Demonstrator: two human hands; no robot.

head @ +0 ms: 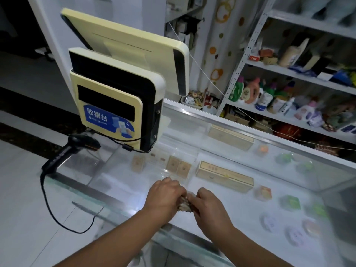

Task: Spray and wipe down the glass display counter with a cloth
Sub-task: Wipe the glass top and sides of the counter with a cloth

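Note:
The glass display counter [221,135] stretches from the lower left to the right, with boxes and small packets visible under its top. Over its near part, my left hand [163,197] and my right hand [210,205] meet and both grip a small bunched brownish cloth [184,203]. Most of the cloth is hidden between my fingers. No spray bottle is in sight.
A cream point-of-sale terminal [119,97] with two screens stands on the counter's left end. A black barcode scanner [69,151] with a trailing cable lies beside it. White shelves [300,74] of bottles and goods stand behind the counter.

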